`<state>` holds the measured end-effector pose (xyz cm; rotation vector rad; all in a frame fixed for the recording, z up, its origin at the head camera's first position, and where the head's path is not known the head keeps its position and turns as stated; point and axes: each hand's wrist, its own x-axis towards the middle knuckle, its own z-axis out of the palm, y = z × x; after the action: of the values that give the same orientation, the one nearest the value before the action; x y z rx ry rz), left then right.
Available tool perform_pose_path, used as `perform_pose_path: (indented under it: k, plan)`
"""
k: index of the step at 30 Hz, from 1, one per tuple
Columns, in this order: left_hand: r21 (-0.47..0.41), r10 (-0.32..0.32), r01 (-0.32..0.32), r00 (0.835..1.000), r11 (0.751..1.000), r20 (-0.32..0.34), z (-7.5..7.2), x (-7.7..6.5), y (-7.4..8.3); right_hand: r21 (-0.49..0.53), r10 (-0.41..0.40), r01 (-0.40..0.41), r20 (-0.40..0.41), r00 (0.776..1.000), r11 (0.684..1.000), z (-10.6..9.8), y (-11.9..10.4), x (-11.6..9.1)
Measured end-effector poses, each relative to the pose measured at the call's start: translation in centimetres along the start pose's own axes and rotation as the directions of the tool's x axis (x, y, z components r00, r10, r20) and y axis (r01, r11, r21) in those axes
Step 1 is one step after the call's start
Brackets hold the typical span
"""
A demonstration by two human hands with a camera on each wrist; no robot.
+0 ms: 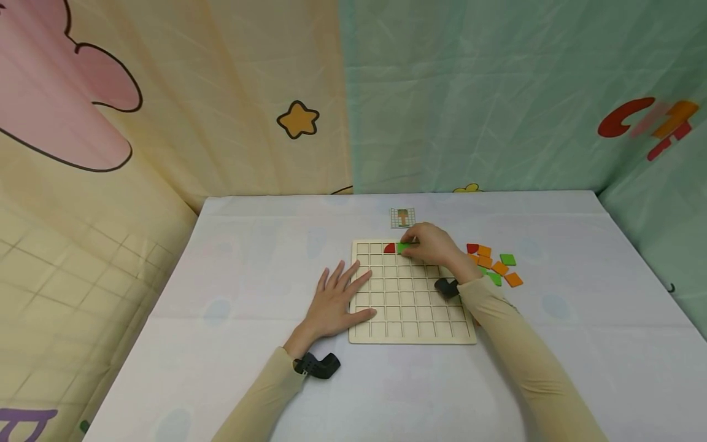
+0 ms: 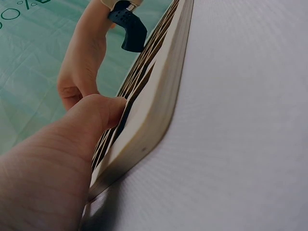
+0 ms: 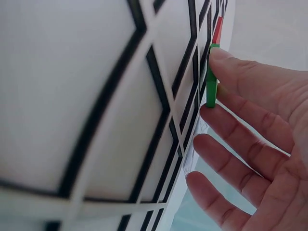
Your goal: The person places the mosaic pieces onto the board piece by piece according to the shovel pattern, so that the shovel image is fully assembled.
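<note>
- Right hand (image 1: 433,243): grip narrow, thumb and fingers pinching a green piece (image 1: 401,248) at the far row of the grid board (image 1: 393,298); fingertips cover part of it. Whether the green is one piece or two abutting: cannot tell.
- Red piece (image 1: 390,248): in the far row, directly left of the green; edge-on and thin in right wrist view.
- Left hand (image 1: 333,301): grip wide, fingers spread over the board's left edge, holding no piece. Left wrist view shows the thumb; the other fingers are hidden.
- Board's right edge: partly covered by the right sleeve (image 1: 530,362).
- Loose pieces (image 1: 499,268): orange, green, red, on the desk (image 1: 585,362) right of the board; some behind the right wrist, count uncertain.
- Card (image 1: 402,218): beyond the board; pattern too small to read.
</note>
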<state>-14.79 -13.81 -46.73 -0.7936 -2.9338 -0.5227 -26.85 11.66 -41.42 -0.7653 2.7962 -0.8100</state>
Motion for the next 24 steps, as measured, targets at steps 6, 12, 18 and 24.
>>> perform_pose_path:
  k: [6,12,18,24]
  plan:
    - [0.001,-0.003,0.003,1.000,1.000,0.007,0.01,0.10,0.05,-0.006,0.018,-0.017,0.011,1.000,1.000,-0.03,-0.18,0.00]
    - [-0.001,-0.002,0.002,1.000,1.000,0.008,0.00,0.08,0.07,-0.002,0.021,-0.021,0.011,1.000,1.000,0.03,-0.07,0.17]
    - [0.007,0.010,-0.010,1.000,1.000,-0.011,0.04,0.07,0.08,-0.017,0.007,-0.006,0.005,1.000,1.000,0.05,-0.20,0.27]
    - [0.019,0.010,-0.009,1.000,1.000,-0.017,0.22,0.07,-0.04,-0.030,0.003,-0.003,0.014,1.000,1.000,0.15,-0.35,0.49]
